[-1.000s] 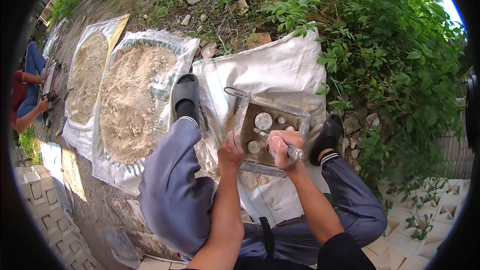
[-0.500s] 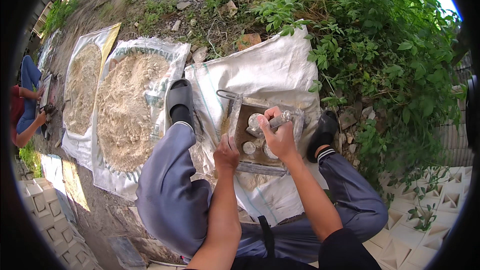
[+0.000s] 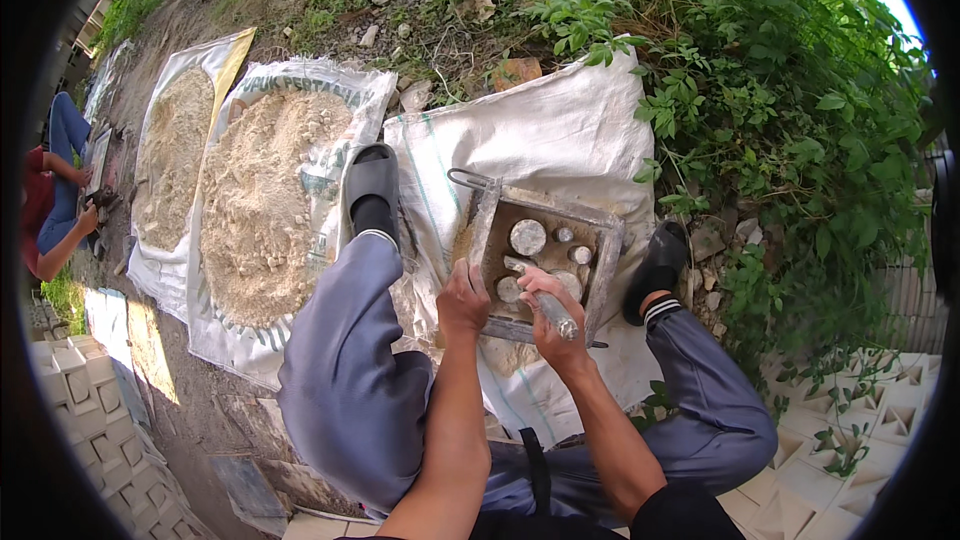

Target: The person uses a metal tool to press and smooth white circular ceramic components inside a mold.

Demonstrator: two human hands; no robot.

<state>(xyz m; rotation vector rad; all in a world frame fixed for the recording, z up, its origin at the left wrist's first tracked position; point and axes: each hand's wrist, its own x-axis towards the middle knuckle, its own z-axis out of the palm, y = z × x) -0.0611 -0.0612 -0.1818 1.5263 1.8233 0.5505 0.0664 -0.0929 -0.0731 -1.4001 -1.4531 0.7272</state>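
A square wooden frame (image 3: pixel 575 208) with grey-crusted sides sits on a white woven sack (image 3: pixel 530 130) between my feet. Inside it is packed brown sand holding several pale round pieces, among them a large disc (image 3: pixel 528 237) and a small one (image 3: pixel 580 254). My right hand (image 3: pixel 550 302) is wrapped round a short tool with a thick grey cylindrical handle (image 3: pixel 563 324), held over the near part of the frame. Its working end is partly hidden by my fingers. At the frame's left side, my left hand (image 3: pixel 463 302) grips the edge with curled fingers.
Two sacks of pale powdery sand (image 3: pixel 265 190) lie to my left. Dense green plants (image 3: pixel 770 90) and stones border the right side. My sandalled feet (image 3: pixel 372 180) flank the frame. Another person (image 3: pixel 55 210) sits at the far left. Patterned pale blocks (image 3: pixel 85 400) stand at lower left.
My right hand has moved nearer to me with the tool, uncovering the far discs and smaller round pieces. My left hand stays at the frame's edge; the whole view has shifted slightly.
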